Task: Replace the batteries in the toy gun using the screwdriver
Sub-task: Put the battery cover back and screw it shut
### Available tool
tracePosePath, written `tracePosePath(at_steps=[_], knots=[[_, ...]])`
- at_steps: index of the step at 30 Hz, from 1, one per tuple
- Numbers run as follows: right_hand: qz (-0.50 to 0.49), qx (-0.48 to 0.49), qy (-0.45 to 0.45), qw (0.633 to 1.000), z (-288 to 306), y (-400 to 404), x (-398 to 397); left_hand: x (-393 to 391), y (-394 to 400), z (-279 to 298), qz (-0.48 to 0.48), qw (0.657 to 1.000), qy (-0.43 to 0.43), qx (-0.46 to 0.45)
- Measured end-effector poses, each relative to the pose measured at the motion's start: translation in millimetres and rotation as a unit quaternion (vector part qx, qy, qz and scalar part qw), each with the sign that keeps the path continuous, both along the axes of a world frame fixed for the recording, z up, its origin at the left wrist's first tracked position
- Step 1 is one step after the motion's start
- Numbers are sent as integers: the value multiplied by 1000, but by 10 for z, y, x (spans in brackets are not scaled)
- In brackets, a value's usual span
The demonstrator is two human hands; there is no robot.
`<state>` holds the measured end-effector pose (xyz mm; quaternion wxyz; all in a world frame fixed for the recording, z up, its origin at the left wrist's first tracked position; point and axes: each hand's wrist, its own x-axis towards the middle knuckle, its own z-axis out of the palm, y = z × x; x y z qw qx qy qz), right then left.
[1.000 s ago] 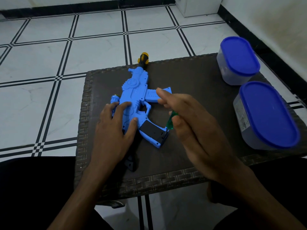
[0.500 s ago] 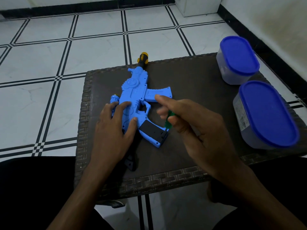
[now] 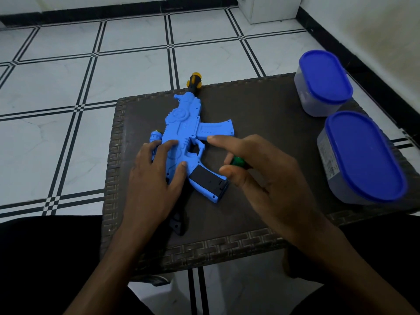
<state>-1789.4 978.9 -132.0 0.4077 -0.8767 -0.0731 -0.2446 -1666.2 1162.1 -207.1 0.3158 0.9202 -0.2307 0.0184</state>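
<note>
- The blue plastic toy gun (image 3: 184, 137) is lying flat on the dark woven-edged table (image 3: 261, 105), its long axis running from the yellow-tipped muzzle at the far edge back toward the person, with the black stock disappearing under the left wrist.
- The left hand (image 3: 156, 178) is pressing down on the gun's body with fingers spread and nearly straight, steadying it rather than wrapping round it.
- The right hand (image 3: 261, 176) is hovering just right of the grip, with thumb and fingers curled round the green-handled screwdriver (image 3: 238, 161); only a bit of the handle is showing, and the shaft and tip are hidden.
- The black battery cover (image 3: 205, 179) on the blue grip is sitting just left of the right hand's fingertips, slanting near-right from the gun's body, and is looking closed.
- The right hand is the nearer one to the cover, so the next move is probably a short reach leftward and down with the tip; where the screw sits cannot be made out.
- Two clear plastic containers with blue lids (image 3: 363, 155) are standing well apart at the table's right side.
</note>
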Motion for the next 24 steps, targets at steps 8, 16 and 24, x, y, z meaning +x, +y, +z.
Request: tracePosePath(at_steps=[8,16,24], knots=[[-3,17,-18,1000,8,35,-16,0,-4,-3,-2,1000,-3,1],[18,-15,-13,1000,4,40,-19,-5,-9,6,-1,1000,0,-2],[-1,-16,-30,999,-10,16,-19,-3,-8,5,0,1000,-1,-1]])
